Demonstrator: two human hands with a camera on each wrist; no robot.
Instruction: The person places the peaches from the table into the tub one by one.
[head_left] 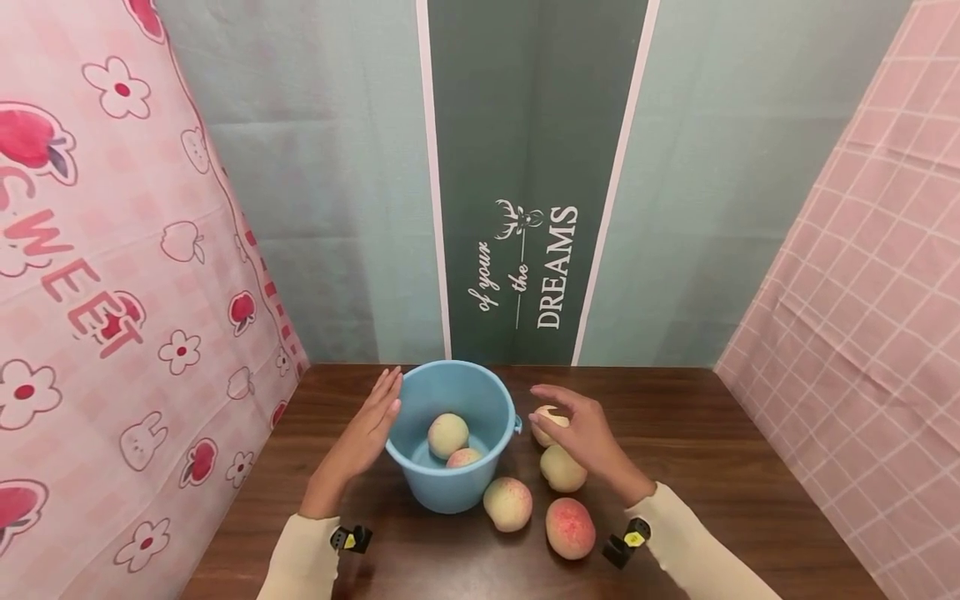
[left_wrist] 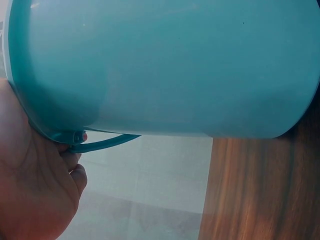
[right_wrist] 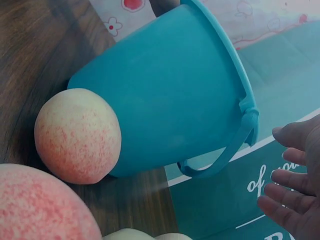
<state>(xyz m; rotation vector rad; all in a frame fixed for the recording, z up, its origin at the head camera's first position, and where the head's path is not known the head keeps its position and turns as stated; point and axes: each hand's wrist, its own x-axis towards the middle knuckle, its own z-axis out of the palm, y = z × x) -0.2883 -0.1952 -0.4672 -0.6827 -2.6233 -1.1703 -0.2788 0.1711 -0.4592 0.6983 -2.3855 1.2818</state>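
A light blue bucket [head_left: 448,490] stands upright on the table. Two peaches [head_left: 448,436] lie inside it. At the bucket's left rim, my left hand [head_left: 366,435] rests with its fingers straight. The left wrist view has that hand [left_wrist: 37,185] beside the rim, close to the handle joint, its fingertips partly hidden. My right hand [head_left: 588,433] hovers right of the bucket, fingers spread and slightly bent, holding nothing. Under it are a pale peach [head_left: 564,469] and another peach [head_left: 550,427], partly covered. Nearer the front lie a pale pink peach [head_left: 507,504] and a redder peach [head_left: 570,528].
The dark wooden table [head_left: 675,467] meets a grey-green cloth backdrop [head_left: 330,208] with white lettering. A pink patterned cloth [head_left: 97,350] hangs on the left, and a pink checked cloth [head_left: 870,275] on the right. The bucket's handle [right_wrist: 220,162] hangs down its far side.
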